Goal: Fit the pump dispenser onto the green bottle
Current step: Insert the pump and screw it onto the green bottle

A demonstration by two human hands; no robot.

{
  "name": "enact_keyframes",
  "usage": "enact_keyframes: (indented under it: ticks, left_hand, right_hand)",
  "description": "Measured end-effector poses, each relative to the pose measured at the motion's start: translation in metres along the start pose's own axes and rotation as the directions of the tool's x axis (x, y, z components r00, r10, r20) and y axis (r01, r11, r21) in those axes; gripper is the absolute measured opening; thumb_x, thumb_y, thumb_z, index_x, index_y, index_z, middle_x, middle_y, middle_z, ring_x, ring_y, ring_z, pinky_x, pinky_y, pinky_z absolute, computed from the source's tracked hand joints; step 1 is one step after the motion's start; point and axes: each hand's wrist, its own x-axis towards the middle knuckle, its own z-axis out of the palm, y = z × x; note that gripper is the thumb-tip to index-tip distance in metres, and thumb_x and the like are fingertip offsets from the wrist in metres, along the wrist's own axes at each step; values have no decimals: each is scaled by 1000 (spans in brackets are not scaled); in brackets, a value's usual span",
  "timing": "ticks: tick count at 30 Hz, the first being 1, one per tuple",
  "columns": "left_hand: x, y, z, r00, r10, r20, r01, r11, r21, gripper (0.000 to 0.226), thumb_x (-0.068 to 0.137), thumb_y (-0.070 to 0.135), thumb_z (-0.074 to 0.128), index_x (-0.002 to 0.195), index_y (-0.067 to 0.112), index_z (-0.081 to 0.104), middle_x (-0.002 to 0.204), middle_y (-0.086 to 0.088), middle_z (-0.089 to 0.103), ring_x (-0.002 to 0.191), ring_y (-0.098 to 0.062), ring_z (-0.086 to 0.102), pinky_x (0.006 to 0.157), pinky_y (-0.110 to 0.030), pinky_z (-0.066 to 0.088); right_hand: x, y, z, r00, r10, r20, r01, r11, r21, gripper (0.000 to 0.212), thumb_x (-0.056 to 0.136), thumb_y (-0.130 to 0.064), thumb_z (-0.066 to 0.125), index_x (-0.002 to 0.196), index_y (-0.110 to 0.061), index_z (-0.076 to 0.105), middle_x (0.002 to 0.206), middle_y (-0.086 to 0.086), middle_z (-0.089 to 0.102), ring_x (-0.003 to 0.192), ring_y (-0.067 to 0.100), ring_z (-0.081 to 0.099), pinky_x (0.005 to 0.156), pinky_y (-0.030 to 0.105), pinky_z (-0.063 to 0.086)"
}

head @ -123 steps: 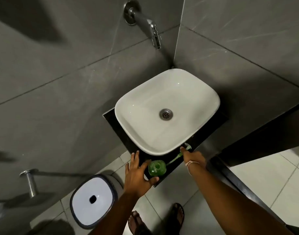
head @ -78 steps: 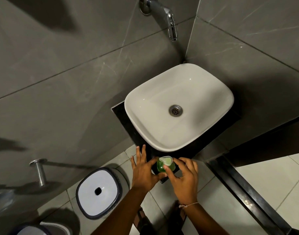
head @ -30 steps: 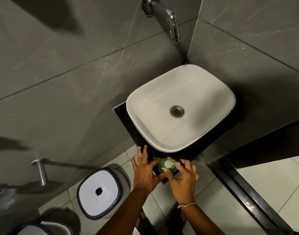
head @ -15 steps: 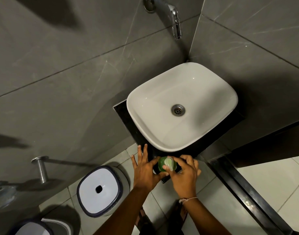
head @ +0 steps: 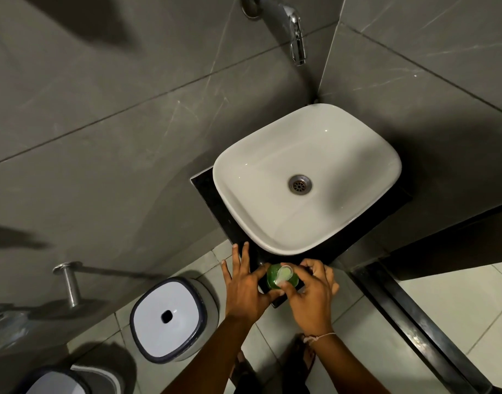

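Observation:
A small green bottle [head: 273, 277] stands on the near corner of the black counter [head: 212, 194], just in front of the white basin. A pale green pump dispenser [head: 283, 273] sits on top of the bottle, its nozzle pointing toward me. My left hand [head: 245, 282] holds the bottle's left side between thumb and forefinger, the other fingers spread. My right hand [head: 310, 291] pinches the pump head from the right with thumb and fingertips. The bottle's lower body is hidden by my hands.
A white basin [head: 306, 177] with a metal drain fills the counter, under a chrome tap [head: 295, 32] on the grey wall. A white-lidded bin [head: 168, 318] stands on the tiled floor at the left. A black threshold strip [head: 414, 322] runs at the right.
Over the last second the pump head has turned under my right fingers, its nozzle swinging from pointing right toward me. The left hand keeps its hold on the bottle.

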Motion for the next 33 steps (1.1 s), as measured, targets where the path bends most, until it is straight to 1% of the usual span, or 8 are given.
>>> enact_keyframes:
  ticks: [5,11,14,19,21,25,29,33]
  left_hand:
    - [-1,1,3,1000,1,-24,-1,1000,-2,54,72,61,60,119,34,64,163,-6,4,147,-24,-20,116,-65,0]
    - [0,1,3,999,-3,-35,3,1000,2,56,71,66,52,114,33,66,163,-7,6,147,-25,-18,115,-66,2]
    - [-1,0,5,1000,-1,-31,1,1000,4,60,71,70,59,118,34,64,163,-8,8,148,-25,-17,115,-66,0]
    - [2,2,3,999,10,-37,-10,1000,-2,61,68,69,49,119,37,63,162,-6,5,147,-24,-19,114,-67,3]
    - [2,2,2,999,14,-37,-14,1000,-2,61,68,67,47,118,36,63,162,-5,4,147,-24,-19,114,-67,4]
    - [1,1,2,1000,-1,-25,1,1000,-11,62,69,69,51,120,36,62,163,-7,6,147,-23,-21,115,-65,-1]
    - [1,1,2,1000,-2,5,2,1000,16,63,67,66,68,123,38,59,163,-7,5,147,-24,-22,115,-62,-6]
    - [0,1,4,1000,-10,-8,10,1000,11,63,68,68,65,123,38,60,163,-7,7,147,-24,-20,115,-61,-7]
  right_hand:
    - [0,-11,9,985,148,-83,-149,989,-8,42,55,-54,81,75,-28,55,88,-10,53,98,18,47,78,36,26]
    - [-6,-5,5,1000,-5,30,4,1000,11,44,73,-45,72,116,-45,62,105,-18,46,113,13,38,85,36,24]
    - [-4,-6,5,1000,24,2,-24,1000,-11,39,66,-31,80,102,-40,69,103,-14,52,110,23,46,85,36,24]
    - [1,-9,7,994,108,-36,-109,994,-22,37,55,-50,84,75,-29,61,86,-10,55,98,17,46,80,37,29]
    - [0,-9,5,992,119,-30,-120,992,-39,40,56,-55,81,77,-30,58,87,-10,54,98,17,46,80,38,30]
    - [-6,-3,1,999,-11,46,12,1000,-24,41,72,-56,67,109,-37,66,107,-11,55,109,16,42,85,35,25]
    - [3,1,-4,999,-15,36,14,1000,7,31,68,-44,73,97,-36,72,99,-14,51,106,18,42,81,30,18]
    - [7,-2,-1,1000,18,-4,-18,1000,0,29,59,-47,76,85,-35,71,89,-16,51,100,18,44,79,32,23]
